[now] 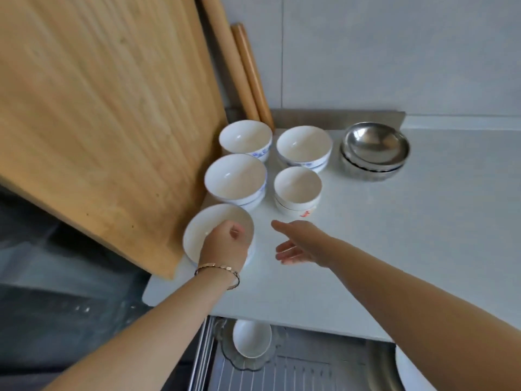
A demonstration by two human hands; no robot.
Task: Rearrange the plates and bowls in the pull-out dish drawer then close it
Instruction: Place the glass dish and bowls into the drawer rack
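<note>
My left hand (pixel 225 245) grips the near rim of a white bowl (pixel 203 230) resting on the white counter (pixel 394 235). My right hand (pixel 296 245) hovers open just right of it, palm turned left, holding nothing. Behind them stand stacked white bowls with blue patterns (pixel 235 179), (pixel 245 139), (pixel 304 148) and a smaller stack with a red mark (pixel 297 190). Steel bowls (pixel 375 150) are stacked at the back right. Below the counter edge the pull-out dish drawer (pixel 282 373) is open, with a white bowl (pixel 251 338) on a glass plate (pixel 239 362) and a white plate edge (pixel 406 371) at right.
A large wooden board (pixel 98 108) leans at the left, close against the bowls. Two wooden rolling pins (pixel 248 69) stand against the tiled wall. A dark stovetop (pixel 56 277) lies at the lower left.
</note>
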